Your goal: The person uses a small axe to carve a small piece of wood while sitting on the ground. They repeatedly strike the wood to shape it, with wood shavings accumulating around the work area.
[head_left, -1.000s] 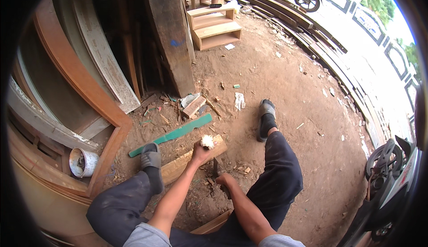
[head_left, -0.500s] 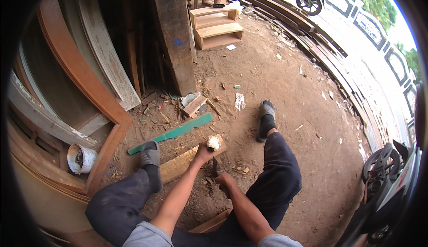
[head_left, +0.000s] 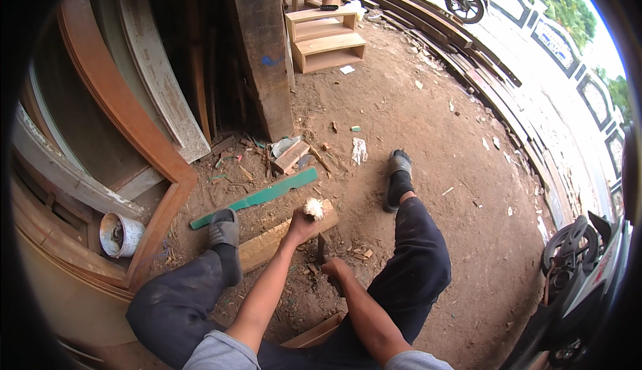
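Note:
I sit low on a dirt ground with a short wooden block (head_left: 277, 239) lying between my feet. My left hand (head_left: 302, 224) is closed around a pale frayed wad (head_left: 313, 207) and presses it against the block's right end. My right hand (head_left: 332, 268) hangs just below the block, gripping a dark tool handle (head_left: 324, 248) that stands up toward the wood. My left foot (head_left: 224, 228) rests beside the block's left end.
A long green strip (head_left: 257, 197) lies beyond the block. Curved wooden frames (head_left: 127, 122) lean at the left, with a white tin (head_left: 119, 233) beneath. A dark post (head_left: 262, 49), small wooden shelves (head_left: 326, 39), scraps, and a motorbike (head_left: 575, 256) at right.
My left hand with the wad has shifted slightly along the block's right end. The right hand stays in place under the block.

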Tool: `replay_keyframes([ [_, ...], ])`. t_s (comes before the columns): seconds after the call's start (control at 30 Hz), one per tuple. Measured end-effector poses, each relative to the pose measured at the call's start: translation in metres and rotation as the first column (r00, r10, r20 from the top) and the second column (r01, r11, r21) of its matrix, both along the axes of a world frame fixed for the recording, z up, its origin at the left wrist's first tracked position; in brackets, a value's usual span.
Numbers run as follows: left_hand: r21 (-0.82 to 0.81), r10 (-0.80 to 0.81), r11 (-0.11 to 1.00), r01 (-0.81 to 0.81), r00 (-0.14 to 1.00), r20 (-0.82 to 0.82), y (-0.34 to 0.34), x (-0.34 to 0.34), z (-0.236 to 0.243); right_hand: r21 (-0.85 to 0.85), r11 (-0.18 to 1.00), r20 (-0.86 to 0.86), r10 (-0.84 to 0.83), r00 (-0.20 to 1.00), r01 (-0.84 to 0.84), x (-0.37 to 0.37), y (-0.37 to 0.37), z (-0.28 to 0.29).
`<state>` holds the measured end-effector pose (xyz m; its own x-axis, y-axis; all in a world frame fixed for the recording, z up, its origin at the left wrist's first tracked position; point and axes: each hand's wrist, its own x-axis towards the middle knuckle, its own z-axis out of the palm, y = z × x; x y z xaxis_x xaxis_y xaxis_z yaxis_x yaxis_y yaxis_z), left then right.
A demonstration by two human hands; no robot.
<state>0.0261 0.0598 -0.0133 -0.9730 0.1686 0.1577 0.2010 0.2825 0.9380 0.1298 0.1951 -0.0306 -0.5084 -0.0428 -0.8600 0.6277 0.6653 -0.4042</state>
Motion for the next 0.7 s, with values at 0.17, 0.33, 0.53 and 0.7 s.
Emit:
replay_keyframes([
  [0.17, 0.014, 0.008, 1.0, -0.009, 1.0, 0.01, -0.001, -0.003, -0.001, -0.002, 1.0, 0.022, -0.02, 1.0, 0.02, -0.001, 0.0, 0.003],
  [0.33, -0.039, 0.016, 0.999, -0.017, 1.0, -0.024, -0.005, -0.005, 0.005, 0.014, 1.0, 0.021, 0.003, 1.0, -0.003, -0.001, 0.0, 0.003],
  [0.53, 0.021, 0.019, 1.0, -0.019, 1.0, -0.024, -0.005, -0.004, 0.012, 0.003, 1.0, 0.033, -0.008, 0.999, 0.008, 0.0, 0.0, 0.003],
  [0.7, 0.049, 0.021, 0.999, -0.02, 1.0, -0.012, -0.005, -0.004, 0.012, -0.016, 0.999, 0.036, -0.041, 0.999, 0.041, 0.0, -0.001, 0.003],
])
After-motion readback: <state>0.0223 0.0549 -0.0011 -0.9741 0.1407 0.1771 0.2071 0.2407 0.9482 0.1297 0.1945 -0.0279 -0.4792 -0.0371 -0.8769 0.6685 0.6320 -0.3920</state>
